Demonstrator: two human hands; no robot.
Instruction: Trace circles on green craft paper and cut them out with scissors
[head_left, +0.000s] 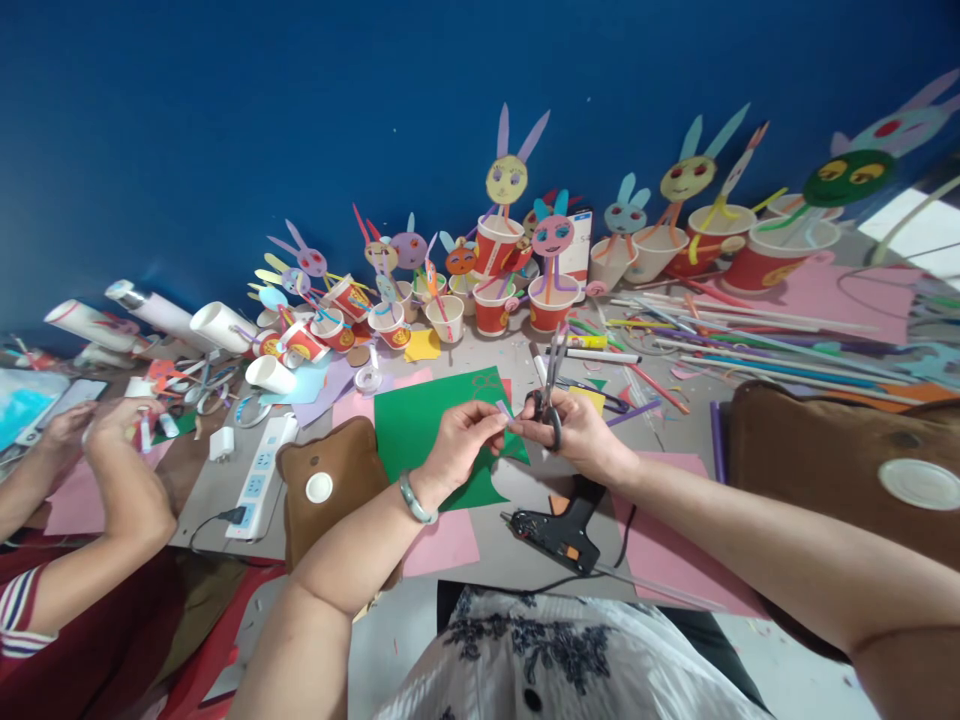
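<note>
My left hand (471,440) pinches a small pale lilac piece of paper (504,409) between thumb and fingers. Close beside it, my right hand (574,425) has black-handled scissors (554,400) hooked on its fingers, blades pointing up and away. The right fingertips also touch the lilac piece. Beneath both hands lies a green sheet (412,425) with a cut edge on its near side and drawn outlines near its far corner. A black hot glue gun (559,535) lies on the table just below my right hand.
Paper cups with rabbit-faced paper figures (507,180) line the back by the blue wall. Straws and sticks (780,360) spread at right. Brown cushion-like warmers (330,480) lie on both sides. A power strip (261,478) is at left, near a co-worker's hands (120,425).
</note>
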